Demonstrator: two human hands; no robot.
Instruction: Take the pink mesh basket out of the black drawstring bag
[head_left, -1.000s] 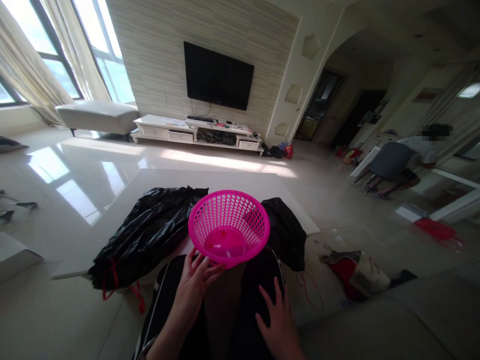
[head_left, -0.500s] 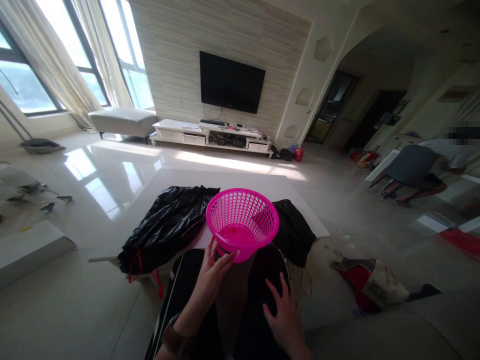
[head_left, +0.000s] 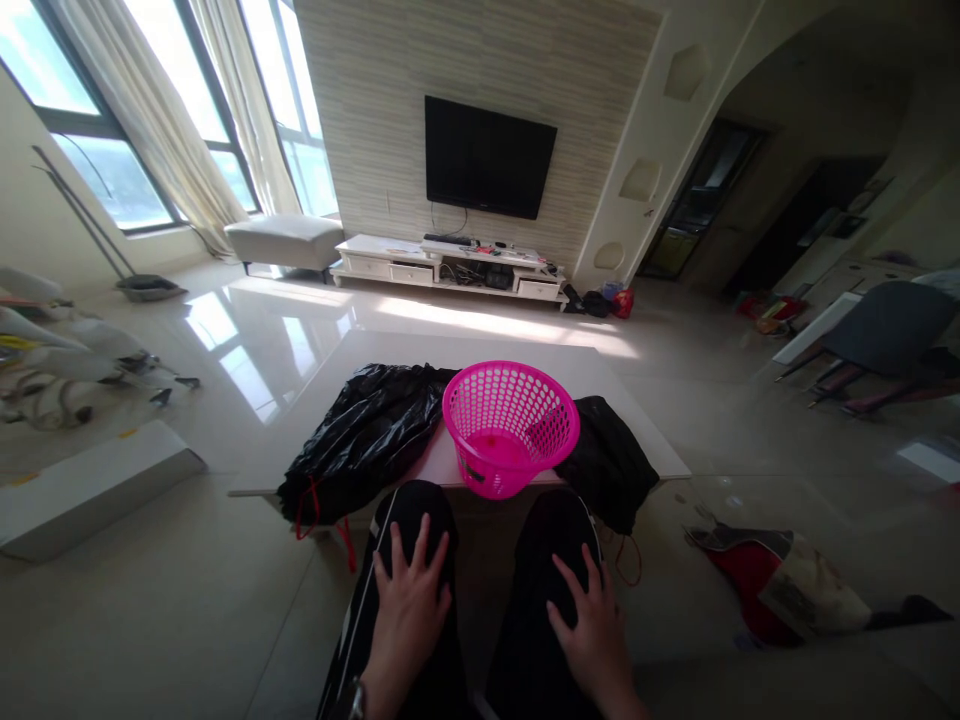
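A bright pink perforated plastic basket (head_left: pixel 510 430) stands at the near edge of a low white table (head_left: pixel 480 355), with nobody holding it. My left hand (head_left: pixel 409 600) lies flat on my left knee, fingers spread, holding nothing. My right hand (head_left: pixel 592 625) rests the same way on my right knee. Both knees are in black trousers, just in front of the table. A crumpled black plastic bag (head_left: pixel 360 440) lies left of the basket, and another black bag (head_left: pixel 611 460) hangs over the table edge to its right.
A red and white bag (head_left: pixel 780 595) lies on the glossy floor at right. A white box (head_left: pixel 82 490) sits on the floor at left. Farther back are a TV (head_left: pixel 489 158), a white cabinet (head_left: pixel 450 270) and a bench (head_left: pixel 285 240). A grey chair (head_left: pixel 889 325) stands far right.
My left hand has let go of the pink basket and dropped onto my left knee. The basket now rests on the table edge. My view has swung slightly to the left.
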